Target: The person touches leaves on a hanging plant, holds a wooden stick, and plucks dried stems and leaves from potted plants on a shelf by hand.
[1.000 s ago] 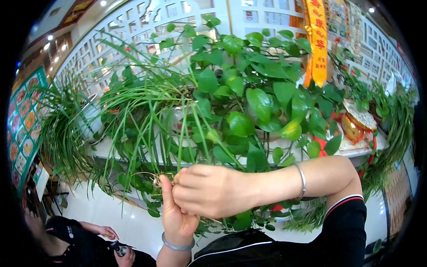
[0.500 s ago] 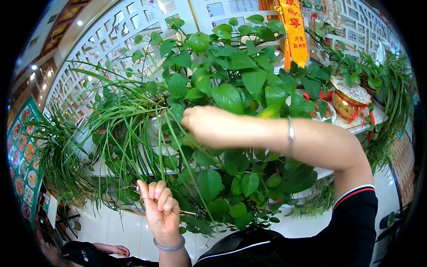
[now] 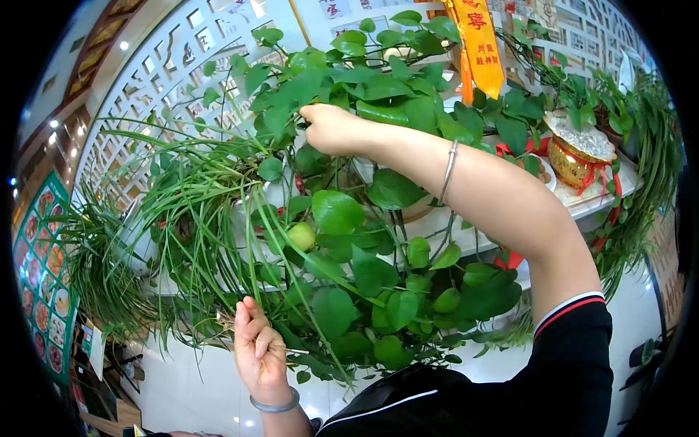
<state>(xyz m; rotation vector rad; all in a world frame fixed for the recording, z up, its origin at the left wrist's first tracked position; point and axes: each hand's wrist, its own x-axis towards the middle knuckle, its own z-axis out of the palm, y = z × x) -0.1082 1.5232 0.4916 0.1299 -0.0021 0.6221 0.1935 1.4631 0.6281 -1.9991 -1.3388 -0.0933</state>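
A broad-leaved pothos (image 3: 397, 193) trails over the shelf in front of me. High among its leaves, my right hand (image 3: 331, 130) is closed on a pothos vine and holds part of the foliage up; its fingertips are partly hidden. Lower down, my left hand (image 3: 260, 353) is curled with the palm toward me, pinching thin dry stems (image 3: 226, 319) whose brown ends stick out beside the fingers. Long narrow blades of a spider plant (image 3: 211, 197) hang just above and left of that hand. A round yellow-green fruit (image 3: 301, 236) shows between the leaves.
A white shelf (image 3: 582, 207) runs behind the plants and carries a gold pot (image 3: 571, 162) with red ribbon. An orange pennant (image 3: 480, 62) hangs before a white lattice screen (image 3: 164, 87). More grassy plants droop at both ends. A green picture board (image 3: 45, 269) stands at left.
My right hand has moved up, raising pothos leaves and uncovering stems and the round fruit beneath. My left hand stays low, its fingers slightly shifted. The other person at lower left has mostly left view.
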